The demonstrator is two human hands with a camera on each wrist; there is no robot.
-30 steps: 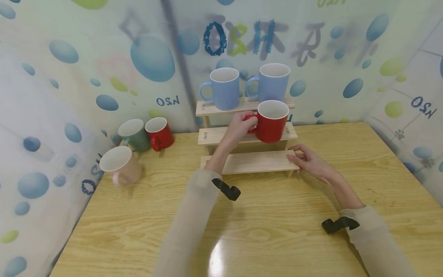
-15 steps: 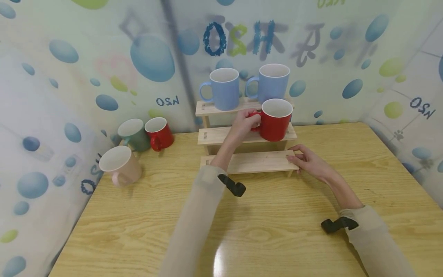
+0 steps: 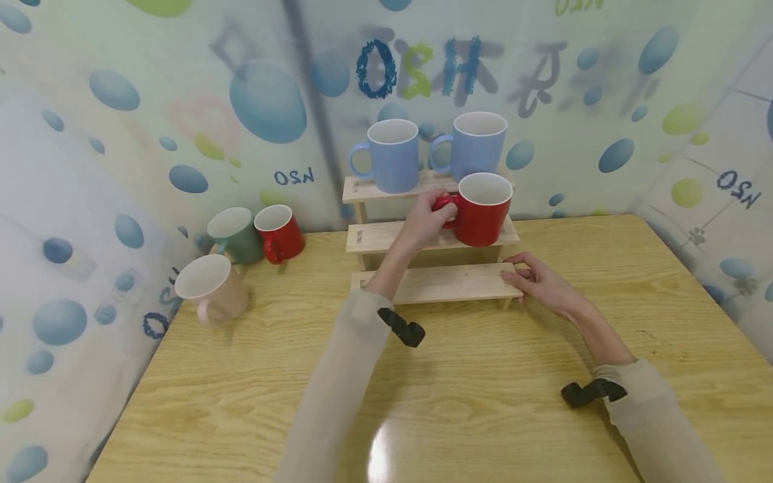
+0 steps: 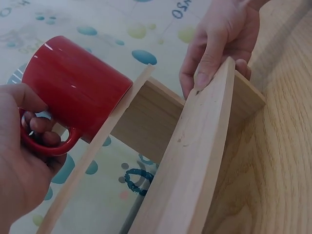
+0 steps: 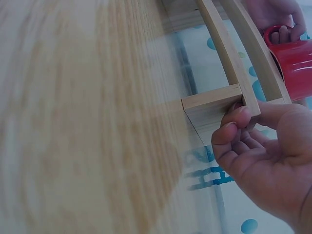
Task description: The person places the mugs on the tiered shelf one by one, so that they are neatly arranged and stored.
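Observation:
My left hand (image 3: 425, 220) grips the handle of a red mug (image 3: 482, 216), fingers curled through it. The mug is upright at the right end of the middle shelf (image 3: 386, 236) of a three-step wooden rack. In the left wrist view the red mug (image 4: 73, 83) has its base at that shelf's edge; whether it bears fully on the wood I cannot tell. My right hand (image 3: 542, 284) pinches the right end of the lowest shelf (image 3: 447, 283), thumb on top and fingers curled beneath, as the right wrist view shows. Two light blue mugs (image 3: 394, 159) (image 3: 479, 146) stand on the top shelf.
On the wooden table (image 3: 483, 402), left of the rack, stand a pink mug (image 3: 220, 295), a green mug (image 3: 241, 238) and a smaller red mug (image 3: 284, 238). A patterned curtain (image 3: 266, 40) hangs behind the rack and along the sides.
My left hand has carried the red mug slightly to the right along the middle shelf, mostly in the first half second. The right hand keeps its place on the lowest shelf.

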